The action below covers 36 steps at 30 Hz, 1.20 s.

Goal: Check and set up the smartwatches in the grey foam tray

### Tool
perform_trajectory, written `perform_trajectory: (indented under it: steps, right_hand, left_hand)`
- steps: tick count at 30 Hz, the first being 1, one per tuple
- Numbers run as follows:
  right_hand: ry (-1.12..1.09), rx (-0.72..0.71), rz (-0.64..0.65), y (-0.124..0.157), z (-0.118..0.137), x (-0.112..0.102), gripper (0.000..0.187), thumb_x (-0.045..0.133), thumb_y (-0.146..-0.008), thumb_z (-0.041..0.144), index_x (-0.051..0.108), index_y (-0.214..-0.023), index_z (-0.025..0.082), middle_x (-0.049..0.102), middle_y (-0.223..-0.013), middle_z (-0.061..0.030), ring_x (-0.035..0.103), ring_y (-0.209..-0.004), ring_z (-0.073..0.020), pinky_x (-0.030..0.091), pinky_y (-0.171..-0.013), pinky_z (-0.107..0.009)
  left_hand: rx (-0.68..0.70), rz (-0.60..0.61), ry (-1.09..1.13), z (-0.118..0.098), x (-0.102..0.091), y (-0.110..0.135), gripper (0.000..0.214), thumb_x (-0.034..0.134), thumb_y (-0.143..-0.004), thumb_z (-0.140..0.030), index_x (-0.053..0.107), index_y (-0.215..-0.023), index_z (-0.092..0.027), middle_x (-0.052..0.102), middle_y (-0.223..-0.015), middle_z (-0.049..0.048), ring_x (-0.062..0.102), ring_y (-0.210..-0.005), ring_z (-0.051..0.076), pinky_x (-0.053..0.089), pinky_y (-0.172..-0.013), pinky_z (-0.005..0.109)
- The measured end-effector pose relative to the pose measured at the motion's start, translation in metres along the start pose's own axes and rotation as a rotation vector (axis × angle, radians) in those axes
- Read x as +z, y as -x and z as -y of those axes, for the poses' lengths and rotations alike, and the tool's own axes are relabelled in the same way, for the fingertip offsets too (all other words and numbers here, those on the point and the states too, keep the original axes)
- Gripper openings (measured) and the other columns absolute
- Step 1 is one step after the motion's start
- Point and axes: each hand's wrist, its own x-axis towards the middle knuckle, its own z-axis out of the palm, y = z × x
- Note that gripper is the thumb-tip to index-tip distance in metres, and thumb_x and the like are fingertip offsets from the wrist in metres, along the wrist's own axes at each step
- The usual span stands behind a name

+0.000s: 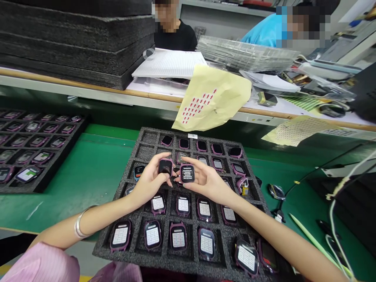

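Observation:
My left hand (152, 178) is closed around a purple-rimmed smartwatch body (165, 167) with a dark screen, the thumb near its lower edge. Close beside it, my right hand (205, 178) grips a second smartwatch body (187, 173), whose lit screen shows lines of white text. Both are held just above a dark grey foam tray (205, 256) divided into compartments. Several more watch bodies lie in the tray; those in the front rows, such as one watch (178, 236), show white tables on their screens. In the back row the screens are dark. My forearms cover some compartments.
Another foam tray of watches (38, 187) lies at the left on the green table (96, 156). Stacked black foam (96, 43) stands on the shelf behind. Yellow sticker sheets (217, 98) hang over its edge. A light-green stick (317, 243) and cables lie right. Two people are beyond.

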Motion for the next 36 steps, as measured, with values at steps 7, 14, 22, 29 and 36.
perform_trajectory:
  steps: [7,14,22,29,36]
  right_hand:
    - [1.016,-0.357,-0.064,-0.073,0.000,-0.005,0.045,0.072,-0.079,0.033,0.058,-0.118,0.015,0.058,-0.107,-0.0113,0.058,-0.099,-0.0267,0.049,-0.088,-0.041]
    - [1.203,-0.336,-0.052,-0.115,-0.002,-0.009,0.030,0.060,-0.090,0.041,0.069,-0.103,0.016,0.061,-0.107,-0.0124,0.053,-0.103,-0.0280,0.040,-0.094,-0.042]
    - [0.989,-0.151,-0.359,-0.152,-0.006,-0.005,0.006,0.068,-0.080,0.016,0.067,-0.083,0.012,0.067,-0.083,-0.0127,0.061,-0.089,-0.0291,0.043,-0.081,-0.039]
    - [0.436,-0.197,-0.259,-0.116,0.003,0.006,0.024,0.066,-0.081,0.036,0.066,-0.091,0.014,0.069,-0.103,-0.0092,0.064,-0.098,-0.0230,0.052,-0.084,-0.034]
    - [-0.006,0.069,-0.203,-0.050,0.016,0.002,0.030,0.066,-0.083,0.030,0.060,-0.108,0.014,0.072,-0.090,-0.0105,0.069,-0.069,-0.0175,0.057,-0.055,-0.025]
  left_hand:
    - [0.132,-0.210,0.082,-0.004,-0.009,-0.008,0.046,0.060,-0.077,-0.015,0.048,-0.122,-0.018,0.058,-0.094,0.0025,0.060,-0.071,0.012,0.049,-0.058,0.023]
    - [0.144,-0.256,0.124,-0.019,-0.016,-0.016,0.045,0.061,-0.076,-0.017,0.050,-0.120,-0.018,0.058,-0.092,0.0023,0.062,-0.072,0.013,0.047,-0.055,0.022]
    - [0.114,-0.174,0.047,-0.013,-0.010,-0.015,0.044,0.062,-0.077,-0.021,0.048,-0.119,-0.016,0.059,-0.084,-0.0004,0.059,-0.060,0.009,0.046,-0.058,0.022]
    - [0.074,-0.144,-0.018,-0.009,-0.009,-0.012,0.044,0.064,-0.075,-0.020,0.048,-0.116,-0.016,0.056,-0.082,-0.0015,0.053,-0.056,0.008,0.043,-0.053,0.022]
    - [0.084,-0.041,-0.196,-0.008,-0.003,0.001,0.034,0.060,-0.076,-0.016,0.055,-0.110,-0.019,0.059,-0.078,-0.0003,0.052,-0.056,0.011,0.044,-0.055,0.024]
